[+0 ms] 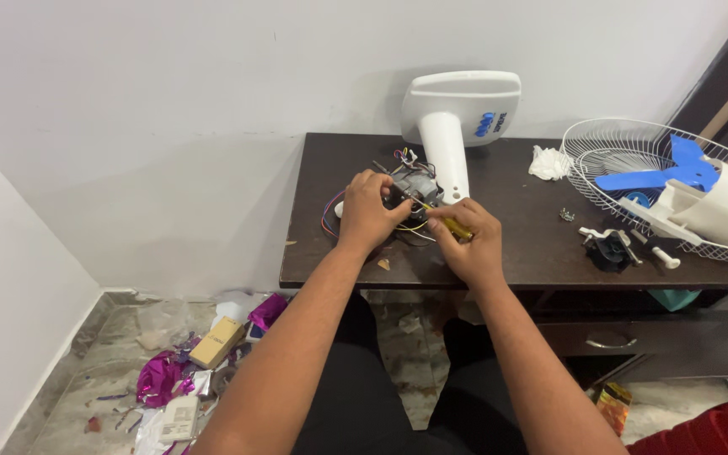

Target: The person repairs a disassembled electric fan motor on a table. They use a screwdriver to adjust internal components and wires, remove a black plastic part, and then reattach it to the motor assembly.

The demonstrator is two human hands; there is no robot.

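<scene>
1. Both forearms are reaching up from the bottom of the view toward the front edge of the dark wooden table (pixel 516 253).
2. Nearest the front edge, the right hand (pixel 469 240) is gripping a yellow-handled screwdriver (pixel 451 224), fingers clenched round the handle, with the shaft pointing up and left into the motor.
3. Just beside it, the left hand (pixel 368 211) is closing over the left side of the fan motor (pixel 414 187), fingers curled round its metal body and holding it steady.
4. That motor is sitting a little left of the table's middle, with coloured wires (pixel 330 221) looping out toward the left edge.
5. Touching the motor's right side, a white fan stand (pixel 448 156) is lying tilted, its wide base (pixel 463 105) leaning near the back edge against the wall.
6. A crumpled white cloth (pixel 548 163) is resting toward the back, right of the stand.
7. At the right edge, a white wire guard (pixel 625 156) is holding a blue fan blade (pixel 663 174) and a white housing (pixel 722 206).
8. A black knob-like part (pixel 610 249) and small screws (pixel 566 215) are lying between the hands and the guard.
</scene>
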